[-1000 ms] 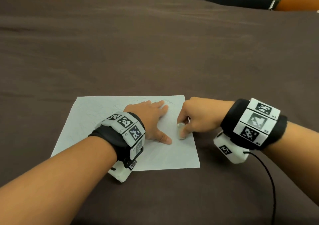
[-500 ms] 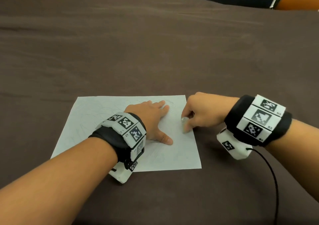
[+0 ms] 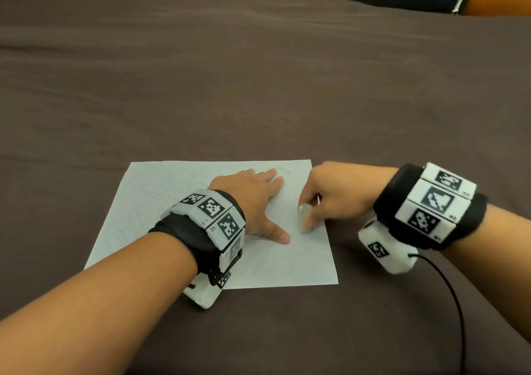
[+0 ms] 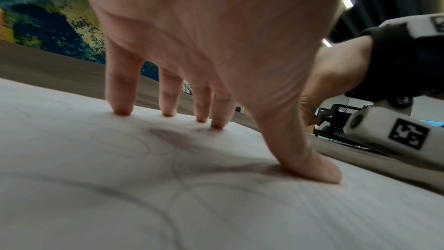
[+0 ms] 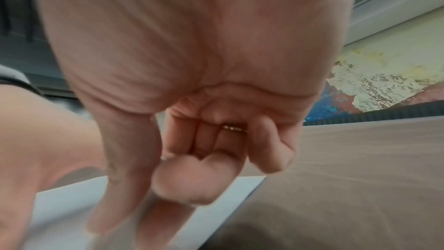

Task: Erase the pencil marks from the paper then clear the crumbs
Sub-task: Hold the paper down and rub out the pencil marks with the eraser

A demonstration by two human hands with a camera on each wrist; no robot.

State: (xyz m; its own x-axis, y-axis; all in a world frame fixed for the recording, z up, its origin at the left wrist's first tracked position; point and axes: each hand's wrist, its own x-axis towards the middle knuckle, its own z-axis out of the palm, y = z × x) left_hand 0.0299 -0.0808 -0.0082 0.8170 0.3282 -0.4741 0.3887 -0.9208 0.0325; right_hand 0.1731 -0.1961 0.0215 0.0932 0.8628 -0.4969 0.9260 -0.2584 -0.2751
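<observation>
A white sheet of paper [image 3: 161, 202] with faint pencil scribbles lies on the brown table [image 3: 258, 87]. My left hand [image 3: 255, 202] lies flat on the sheet, fingers spread and pressing it down; the left wrist view shows the fingertips [image 4: 122, 110] and thumb on the paper [image 4: 168, 206] among curved pencil lines. My right hand [image 3: 330, 199] pinches a small white eraser [image 3: 305, 216] and holds its tip against the sheet near the right edge. In the right wrist view the fingers [image 5: 182, 182] are curled and blurred above the paper [image 5: 72, 202], hiding the eraser.
A black cable [image 3: 454, 302] trails from the right wrist unit across the table toward me. Orange chair backs [image 3: 500, 0] and a dark sofa stand beyond the far edge. Brown tabletop stretches all round the sheet.
The right hand slid the eraser up the sheet half a second ago and has now brought it back down toward me. The left hand stays planted on the paper.
</observation>
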